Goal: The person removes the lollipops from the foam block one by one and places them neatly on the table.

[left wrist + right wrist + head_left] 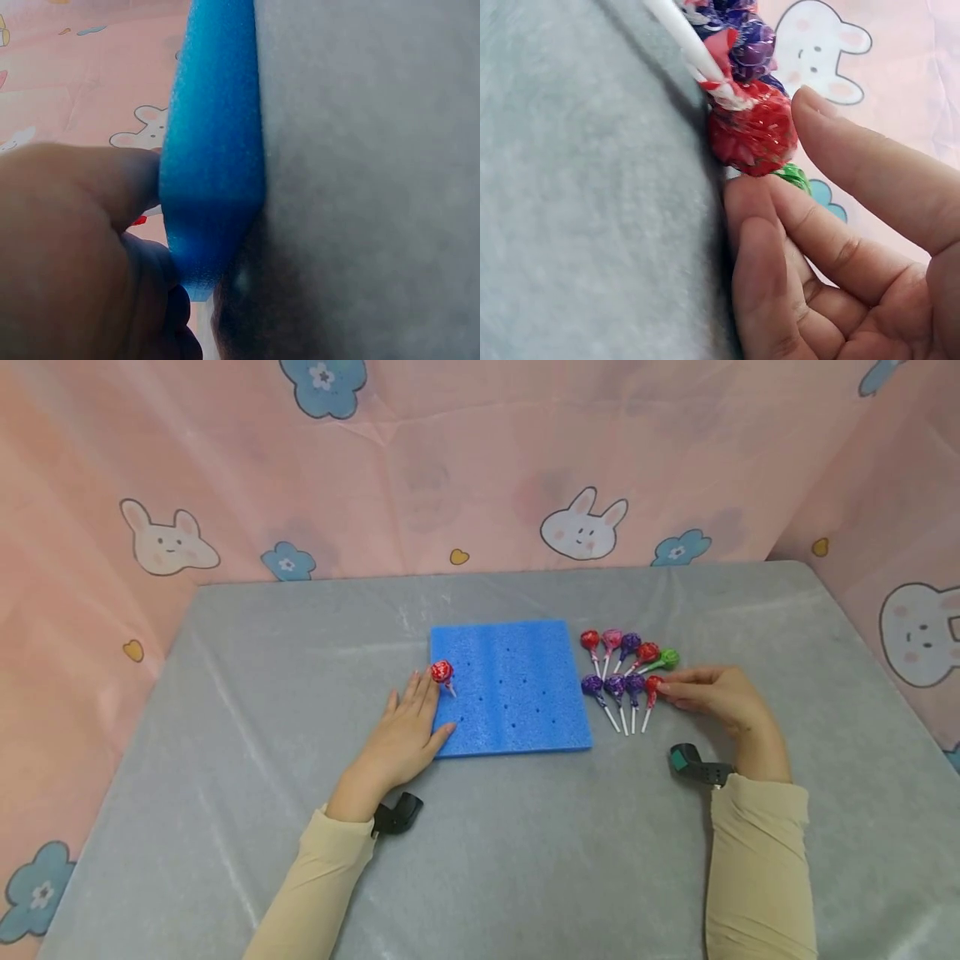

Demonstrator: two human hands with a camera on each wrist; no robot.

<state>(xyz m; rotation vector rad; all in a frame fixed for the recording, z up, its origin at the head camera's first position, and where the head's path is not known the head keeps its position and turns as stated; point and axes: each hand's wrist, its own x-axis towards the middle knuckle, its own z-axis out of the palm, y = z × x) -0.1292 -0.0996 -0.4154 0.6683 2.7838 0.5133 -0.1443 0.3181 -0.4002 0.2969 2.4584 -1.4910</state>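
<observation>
In the head view, my left hand rests along the left side of a blue foam block, fingers straight and thumb over its near corner. The left wrist view shows the thumb against the foam. A red lollipop stands tilted in the block's left part, its stick in the foam. On the right, my right hand pinches the candy end of another red lollipop between thumb and fingertips, low at the table, its white stick pointing away from the hand.
Beside the block lie two rows of lollipops: purple ones in the near row, and red, pink, purple and green ones in the far row. Small holes dot the foam. A pink patterned curtain hangs behind the grey table.
</observation>
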